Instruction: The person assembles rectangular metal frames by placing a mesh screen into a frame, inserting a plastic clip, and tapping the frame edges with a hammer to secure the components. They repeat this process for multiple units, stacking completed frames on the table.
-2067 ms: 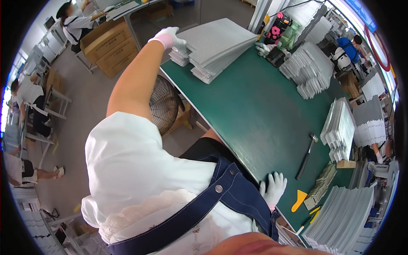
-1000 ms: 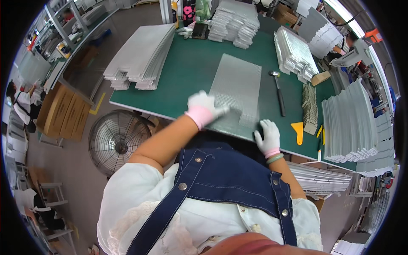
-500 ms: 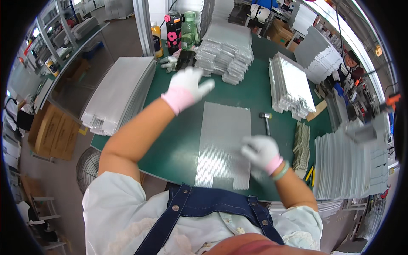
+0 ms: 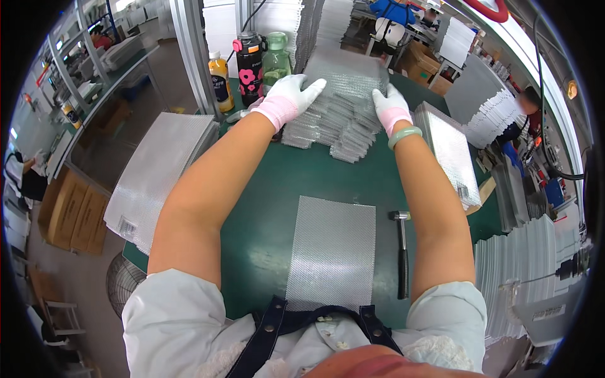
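Note:
Both of my hands wear white gloves with pink cuffs and reach to the far side of the green table. A stack of silvery, fine-textured panels stands between them, its near edges stepped. My left hand is at the stack's left edge, thumb and fingers apart. At the right edge is my right hand, its thumb spread from the fingers. Neither hand visibly grips a panel. A single silvery panel lies flat close to my body. Right of it rests a mallet with a black handle.
More panel stacks stand at the left and right of the table. A yellow-labelled bottle, a black flask and a green bottle stand far left, beside a metal post. White sheets are piled at right.
My right hand has moved from beside the near panel to the far stack's right edge. My left hand has moved to that stack's left edge. The view has shifted forward.

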